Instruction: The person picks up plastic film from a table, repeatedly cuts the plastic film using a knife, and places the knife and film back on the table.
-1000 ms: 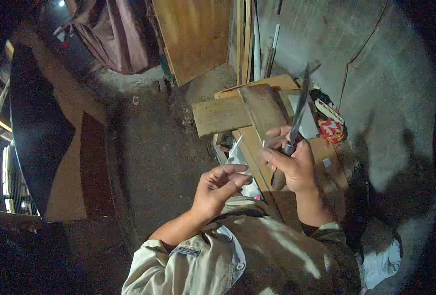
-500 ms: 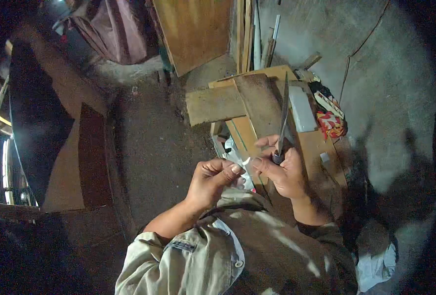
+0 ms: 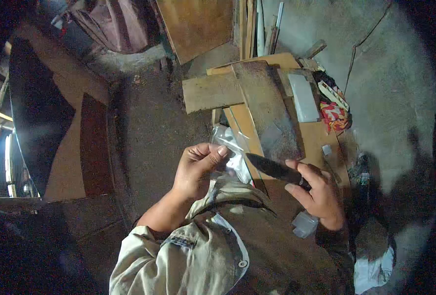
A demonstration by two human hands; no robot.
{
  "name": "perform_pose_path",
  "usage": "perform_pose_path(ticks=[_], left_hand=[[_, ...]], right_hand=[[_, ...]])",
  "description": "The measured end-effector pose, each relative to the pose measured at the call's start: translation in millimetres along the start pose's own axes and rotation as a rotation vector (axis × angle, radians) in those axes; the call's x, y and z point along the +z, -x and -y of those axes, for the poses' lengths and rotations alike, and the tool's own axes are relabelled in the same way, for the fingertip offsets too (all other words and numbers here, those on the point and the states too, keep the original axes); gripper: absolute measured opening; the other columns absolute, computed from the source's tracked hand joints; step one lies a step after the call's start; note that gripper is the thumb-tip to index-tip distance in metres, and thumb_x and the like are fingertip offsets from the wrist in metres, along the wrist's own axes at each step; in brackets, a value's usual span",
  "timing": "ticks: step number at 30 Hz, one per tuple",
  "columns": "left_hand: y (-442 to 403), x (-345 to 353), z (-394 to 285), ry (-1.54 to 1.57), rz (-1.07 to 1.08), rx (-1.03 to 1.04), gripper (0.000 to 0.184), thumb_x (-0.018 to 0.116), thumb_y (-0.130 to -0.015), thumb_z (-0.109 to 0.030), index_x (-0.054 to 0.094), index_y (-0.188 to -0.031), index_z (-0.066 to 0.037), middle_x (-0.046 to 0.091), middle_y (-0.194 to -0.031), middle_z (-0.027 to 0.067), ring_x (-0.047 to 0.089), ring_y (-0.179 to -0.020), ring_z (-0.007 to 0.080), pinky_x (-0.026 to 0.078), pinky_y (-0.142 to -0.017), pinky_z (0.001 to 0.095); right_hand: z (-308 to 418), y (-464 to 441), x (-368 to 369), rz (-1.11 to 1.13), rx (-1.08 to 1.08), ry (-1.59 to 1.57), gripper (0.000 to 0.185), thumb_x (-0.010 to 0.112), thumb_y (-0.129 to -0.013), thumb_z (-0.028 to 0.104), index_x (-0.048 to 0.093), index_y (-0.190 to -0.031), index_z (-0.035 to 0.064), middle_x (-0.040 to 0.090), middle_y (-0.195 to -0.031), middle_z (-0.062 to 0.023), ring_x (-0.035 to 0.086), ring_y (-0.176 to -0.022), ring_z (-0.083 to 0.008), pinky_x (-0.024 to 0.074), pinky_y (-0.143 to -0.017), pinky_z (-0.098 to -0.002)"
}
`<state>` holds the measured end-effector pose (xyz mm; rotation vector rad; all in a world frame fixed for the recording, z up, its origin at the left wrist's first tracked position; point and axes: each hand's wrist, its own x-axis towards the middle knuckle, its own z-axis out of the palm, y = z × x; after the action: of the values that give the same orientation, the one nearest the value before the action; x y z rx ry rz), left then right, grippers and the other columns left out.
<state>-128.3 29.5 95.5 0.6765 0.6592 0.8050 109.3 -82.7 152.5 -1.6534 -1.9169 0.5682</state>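
Observation:
My left hand (image 3: 200,164) is closed, thumb pressed against the bent index finger. What sits in that pinch, if anything, is too small to make out. Beside its fingertips, glossy clear plastic (image 3: 227,138) and white material (image 3: 239,166) show; I cannot tell whether the fingers touch them. In my right hand (image 3: 320,191) is a knife, gripped by the handle. Its dark, broad blade (image 3: 269,167) points left toward my left hand, with a gap between them.
Wooden boards (image 3: 213,93) lie stacked ahead, with a white rectangular piece (image 3: 304,98) and a red-yellow patterned bundle (image 3: 335,117) on the right. A small clear plastic piece (image 3: 305,224) is near my right wrist. Poles (image 3: 250,34) lean by the concrete wall (image 3: 395,83).
My hands have moved apart, the right one going right and down. The knife has swung from pointing upward to pointing left. A small white strip between the fingertips no longer shows there.

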Motion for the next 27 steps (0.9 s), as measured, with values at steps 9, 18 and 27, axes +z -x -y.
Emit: perform_pose_path(ticks=[9, 18, 27], left_hand=[[0.8, -0.9, 7.6, -0.077, -0.003, 0.079, 0.02, 0.065, -0.083, -0.022, 0.065, -0.079, -0.002, 0.063, -0.072, 0.0028, 0.056, -0.064, 0.0104, 0.047, -0.06, 0.0269], [8.9, 3.5, 8.8, -0.23, 0.089, 0.033, 0.016, 0.066, -0.083, -0.015, 0.065, -0.084, 0.001, 0.065, -0.075, 0.0041, 0.058, -0.069, 0.0092, 0.047, -0.063, 0.024], [7.2, 3.0, 21.4, -0.521, 0.279, -0.05, 0.015, 0.064, -0.084, -0.013, 0.066, -0.086, 0.002, 0.065, -0.073, 0.0035, 0.058, -0.068, 0.0074, 0.047, -0.063, 0.0234]], right_hand=[[3.9, 7.9, -9.7, 0.113, 0.211, 0.066, 0.043, 0.068, -0.074, 0.014, 0.056, -0.112, 0.0002, 0.062, -0.097, -0.0191, 0.062, -0.086, -0.0318, 0.0476, -0.074, -0.0345], [-11.6, 5.8, 6.4, 0.004, 0.055, 0.1, 0.042, 0.068, -0.077, 0.024, 0.056, -0.111, 0.0026, 0.062, -0.083, -0.0185, 0.062, -0.071, -0.0339, 0.0491, -0.062, -0.0383], [-1.2, -11.6, 19.9, 0.046, 0.022, 0.079, 0.041, 0.07, -0.074, 0.019, 0.057, -0.107, -0.0022, 0.061, -0.085, -0.0194, 0.061, -0.074, -0.0351, 0.0477, -0.066, -0.038]])
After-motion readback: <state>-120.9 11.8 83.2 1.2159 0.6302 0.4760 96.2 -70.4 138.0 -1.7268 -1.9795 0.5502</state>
